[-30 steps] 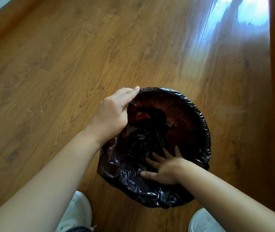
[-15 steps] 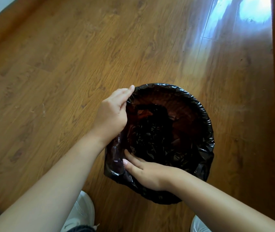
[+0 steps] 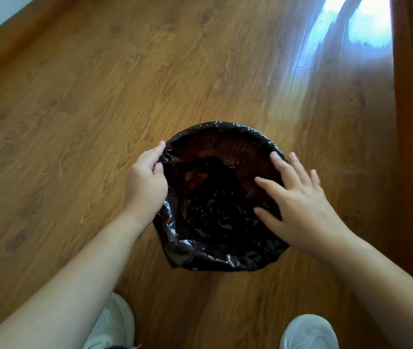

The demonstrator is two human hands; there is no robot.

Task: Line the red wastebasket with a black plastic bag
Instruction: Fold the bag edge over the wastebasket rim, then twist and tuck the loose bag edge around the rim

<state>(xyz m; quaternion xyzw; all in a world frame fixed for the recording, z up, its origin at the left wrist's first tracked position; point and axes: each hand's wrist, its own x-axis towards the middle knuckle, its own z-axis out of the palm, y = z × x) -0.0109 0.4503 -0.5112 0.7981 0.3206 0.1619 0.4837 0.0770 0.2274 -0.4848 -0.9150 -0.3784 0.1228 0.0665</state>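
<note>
Left hand (image 3: pixel 146 183) is pinching the black plastic bag (image 3: pixel 215 220) at the wastebasket rim; right hand (image 3: pixel 298 197), spread, is hovering over it; loose film is likely risking slipping inward.

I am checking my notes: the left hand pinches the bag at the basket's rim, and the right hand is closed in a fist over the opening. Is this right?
Not quite. The head view shows the right hand open, fingers spread, over the black bag. The left hand does pinch it at the rim.
</note>
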